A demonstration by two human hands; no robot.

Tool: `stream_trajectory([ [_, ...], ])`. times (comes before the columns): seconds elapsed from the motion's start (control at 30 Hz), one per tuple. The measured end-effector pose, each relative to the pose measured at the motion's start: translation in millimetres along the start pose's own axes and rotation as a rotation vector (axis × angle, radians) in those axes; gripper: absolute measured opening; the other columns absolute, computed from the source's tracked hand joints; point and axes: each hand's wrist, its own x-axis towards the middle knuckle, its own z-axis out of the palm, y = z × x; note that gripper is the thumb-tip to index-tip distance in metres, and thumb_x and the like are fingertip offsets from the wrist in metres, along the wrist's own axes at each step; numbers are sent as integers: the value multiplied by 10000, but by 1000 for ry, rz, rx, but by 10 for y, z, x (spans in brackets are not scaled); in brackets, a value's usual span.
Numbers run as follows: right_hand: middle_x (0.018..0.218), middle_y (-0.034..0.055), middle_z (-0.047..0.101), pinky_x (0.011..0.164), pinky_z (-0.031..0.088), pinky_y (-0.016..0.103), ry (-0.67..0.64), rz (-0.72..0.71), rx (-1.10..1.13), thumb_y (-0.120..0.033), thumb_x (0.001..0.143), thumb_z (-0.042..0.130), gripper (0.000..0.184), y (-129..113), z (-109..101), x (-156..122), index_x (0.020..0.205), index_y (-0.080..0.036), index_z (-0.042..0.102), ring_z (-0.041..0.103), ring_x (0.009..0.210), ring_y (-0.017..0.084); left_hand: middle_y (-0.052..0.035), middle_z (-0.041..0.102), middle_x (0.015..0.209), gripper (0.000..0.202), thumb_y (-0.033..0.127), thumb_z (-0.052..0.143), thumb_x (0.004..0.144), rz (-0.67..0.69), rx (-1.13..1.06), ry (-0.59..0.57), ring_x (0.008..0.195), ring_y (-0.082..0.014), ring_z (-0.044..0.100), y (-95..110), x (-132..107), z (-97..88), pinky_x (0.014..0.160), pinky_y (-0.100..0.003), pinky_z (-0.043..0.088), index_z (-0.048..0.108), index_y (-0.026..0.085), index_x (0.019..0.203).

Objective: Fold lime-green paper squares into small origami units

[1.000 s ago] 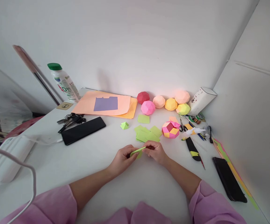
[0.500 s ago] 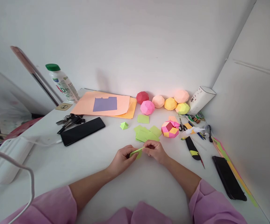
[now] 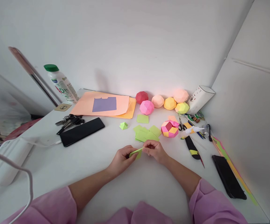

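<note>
Both my hands pinch a small green paper piece low over the white table. My left hand grips its left end and my right hand grips its right end, fingers closed on it. Just beyond my hands lies a loose pile of green paper squares. A small folded green unit sits to the pile's left, and a pink, yellow and red paper ball sits to its right.
Several paper balls line the back wall beside a white carton. Orange sheets with a purple piece, keys, a black case and a bottle lie left. Scissors, pens and a cutter lie right, with a phone.
My hands stay in the same pinch on the green paper. The whole view has shifted slightly left as my head moved.
</note>
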Motion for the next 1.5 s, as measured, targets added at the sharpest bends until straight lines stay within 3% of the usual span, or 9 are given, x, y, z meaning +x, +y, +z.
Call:
stream_trajectory([
  [0.37,577,-27,514,404,279,196,-22,1,2,-331,729,685,187,17,-9,-9,696,-156,627,394,452,61,-5,517,686,229,329,530,818,-22,-35,-14,595,-118,454,-55,-2,-5,529,-228,360,706,188,859],
  [0.47,638,-6,559,408,282,194,-30,13,34,-375,791,618,227,16,-10,-17,731,-157,609,411,460,59,0,510,680,233,340,528,819,-32,-45,-14,598,-118,442,-60,-1,-7,531,-228,353,701,187,850],
  [0.57,579,-29,510,427,305,191,-58,-28,41,-394,845,547,236,2,13,-34,810,-167,601,424,466,66,3,508,674,226,337,533,813,-42,-43,-12,594,-118,441,-53,0,-7,536,-230,355,699,185,834],
  [0.7,623,-27,521,469,379,207,-99,-82,-68,-346,784,637,206,2,61,-62,880,-165,621,461,502,75,3,526,669,209,326,548,799,-56,-40,-24,590,-120,456,-31,0,-6,548,-235,367,694,179,826],
  [0.83,557,-27,525,436,368,213,-68,-67,-163,-336,806,609,191,30,73,-72,830,-148,639,493,463,88,-14,593,730,225,354,562,796,-102,-143,-39,649,-137,513,-24,-2,-5,595,-244,407,666,172,878],
  [0.97,522,-40,525,422,369,208,-48,-49,-158,-338,810,601,186,39,65,-73,834,-154,618,527,445,95,-20,625,747,239,385,582,783,-142,-241,-32,679,-144,543,-23,3,-8,620,-246,430,649,165,850],
  [1.5,492,-30,564,433,358,205,-81,-4,-168,-370,791,621,233,28,61,-69,831,-141,637,536,443,94,-24,629,726,263,408,594,778,-127,-228,-30,686,-154,546,-30,23,-34,639,-262,446,726,190,842],
])
